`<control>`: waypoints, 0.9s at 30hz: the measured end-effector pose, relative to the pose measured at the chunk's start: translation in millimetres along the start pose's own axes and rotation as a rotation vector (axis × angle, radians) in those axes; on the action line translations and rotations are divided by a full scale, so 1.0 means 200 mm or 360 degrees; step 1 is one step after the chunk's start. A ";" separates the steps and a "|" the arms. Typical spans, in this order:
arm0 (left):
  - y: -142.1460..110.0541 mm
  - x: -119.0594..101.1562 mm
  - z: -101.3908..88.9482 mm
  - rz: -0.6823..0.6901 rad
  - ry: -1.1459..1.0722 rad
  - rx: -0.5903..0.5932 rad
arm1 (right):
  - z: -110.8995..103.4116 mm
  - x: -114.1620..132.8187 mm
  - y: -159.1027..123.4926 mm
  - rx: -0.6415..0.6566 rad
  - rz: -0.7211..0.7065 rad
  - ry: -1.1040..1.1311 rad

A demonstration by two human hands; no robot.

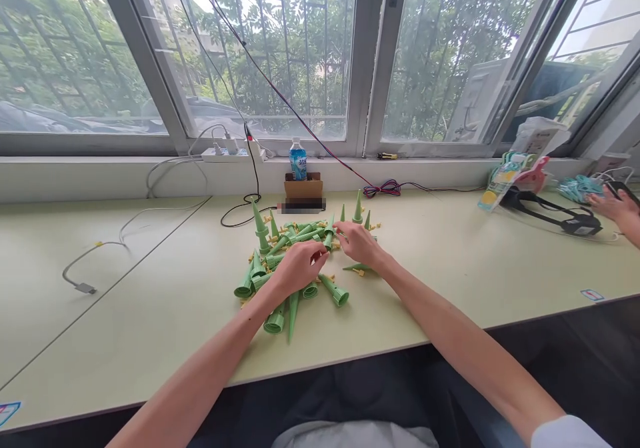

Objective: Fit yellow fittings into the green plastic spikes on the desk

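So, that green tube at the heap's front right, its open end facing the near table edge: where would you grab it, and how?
I'd pinch the green tube across its sides, just behind the wide mouth, coming down from above. It lies on its side, narrower end toward the heap, while bare table beside the mouth should leave finger room.

The one camera sits up on the person's head and looks ahead and down, not very near, over both hands [330, 251] and the worktop [425, 228] to the big windows [270, 55] behind.
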State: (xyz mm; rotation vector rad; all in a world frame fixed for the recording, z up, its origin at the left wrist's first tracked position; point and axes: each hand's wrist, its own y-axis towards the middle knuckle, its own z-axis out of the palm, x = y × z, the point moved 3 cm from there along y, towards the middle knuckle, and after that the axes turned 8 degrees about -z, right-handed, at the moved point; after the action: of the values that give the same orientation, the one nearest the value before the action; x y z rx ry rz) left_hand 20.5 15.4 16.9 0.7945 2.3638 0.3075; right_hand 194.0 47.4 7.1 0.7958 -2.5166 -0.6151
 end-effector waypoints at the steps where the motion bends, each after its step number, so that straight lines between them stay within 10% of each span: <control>1: 0.00 0.00 0.00 0.0004 0.0008 -0.0002 | 0.00 0.00 0.00 -0.0007 0.0018 0.0010; 18: 0.02 0.10 -0.08 -0.0238 0.0203 -0.0455 | 0.02 -0.02 -0.01 -0.0098 0.0068 0.0356; 27: 0.02 0.18 -0.05 -0.0419 0.0404 -0.0172 | 0.03 -0.04 -0.01 -0.0114 0.0090 0.0405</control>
State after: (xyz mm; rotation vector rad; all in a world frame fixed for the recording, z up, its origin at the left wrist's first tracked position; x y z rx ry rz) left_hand -5.4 39.7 8.6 0.4057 2.6256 0.4409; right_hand 198.2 52.8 -1.7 0.7252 -2.2647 -0.5448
